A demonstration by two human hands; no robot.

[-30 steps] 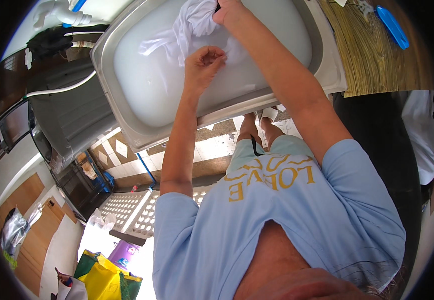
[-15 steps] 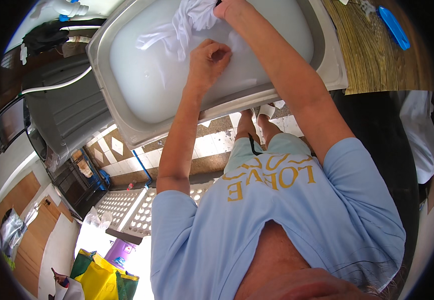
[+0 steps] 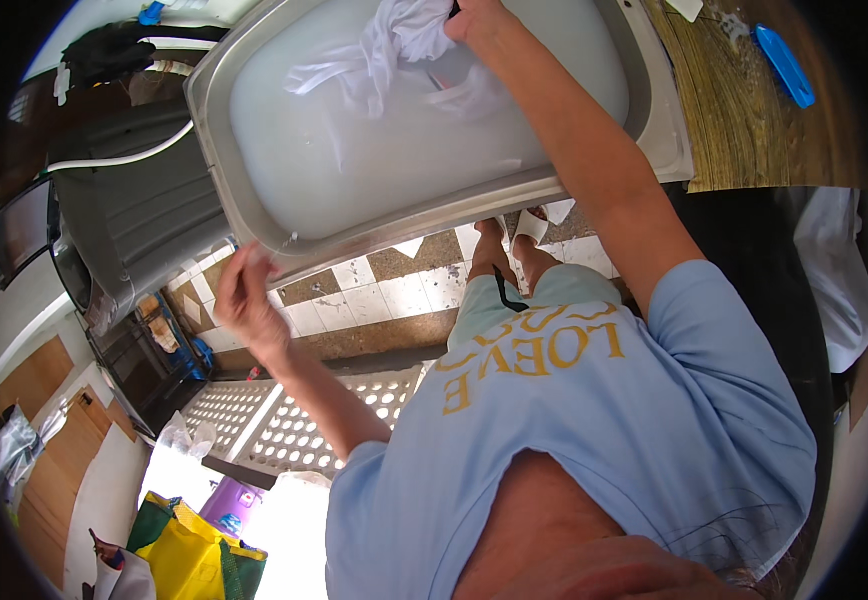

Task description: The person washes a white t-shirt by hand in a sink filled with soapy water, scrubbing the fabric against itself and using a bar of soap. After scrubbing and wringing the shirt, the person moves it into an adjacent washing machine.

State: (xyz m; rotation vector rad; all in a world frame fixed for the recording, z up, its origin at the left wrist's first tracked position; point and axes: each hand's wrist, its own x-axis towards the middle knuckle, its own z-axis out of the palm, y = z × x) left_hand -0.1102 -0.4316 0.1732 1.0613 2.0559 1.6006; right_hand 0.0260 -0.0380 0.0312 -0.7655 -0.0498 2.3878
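At the far edge of the view, my right hand (image 3: 476, 20) is closed on a bunched white wet cloth (image 3: 379, 60). A small dark patch shows beside its fingers; what it is I cannot make out. The cloth hangs and trails into cloudy water in a large pale sink basin (image 3: 209, 130), and more white fabric (image 3: 469, 95) lies partly under the surface. Outside the basin's near left corner, my left hand (image 3: 254, 308) is raised in the air, apart from the cloth. Motion smears its fingers, and I see nothing held in it.
A wood-patterned surface (image 3: 734, 130) with a blue plastic brush-like piece (image 3: 784, 66) adjoins the basin on the right. A grey appliance (image 3: 139, 215) with a white hose (image 3: 124, 160) stands left. A yellow and green bag (image 3: 189, 550) sits lower left.
My left hand has swung out of the basin, left and toward me, past the near rim. My right hand stays on the white cloth, with little movement.
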